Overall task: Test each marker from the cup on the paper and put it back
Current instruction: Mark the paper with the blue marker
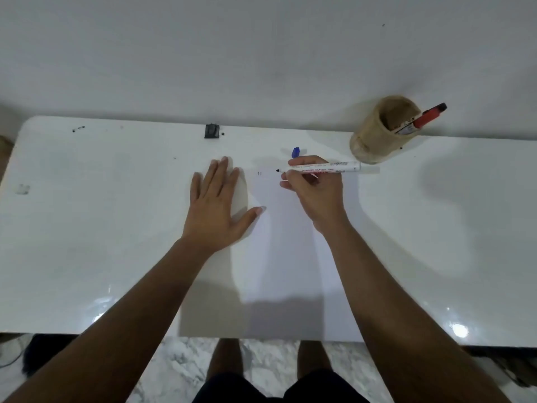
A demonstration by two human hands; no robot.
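From the head camera, a glossy white table (87,228) stands against a pale wall, and a white sheet of paper (290,271) lies on it in front of the person, reaching to the near edge. The left hand (216,207) is pressed flat on the left part of the sheet, palm down, fingers spread and holding nothing. The right hand (315,190) is closed around a white-barrelled marker with red printing (319,167), pinched between thumb and fingers; the marker lies almost level, its dark tip pointing left over the top of the paper, its tail pointing toward the cup. Whether the tip touches the sheet is hard to tell. Just left of the tip, two small dark marks (259,173) show on the paper. A blue marker cap (295,152) lies on the table just beyond the right hand's fingers. Further right, near the table's far edge, stands a tan cylindrical cup (374,141), open at the top, with a red-capped marker (427,116) leaning out over its right rim. A small black object (211,131) sits at the far edge of the table, left of centre.
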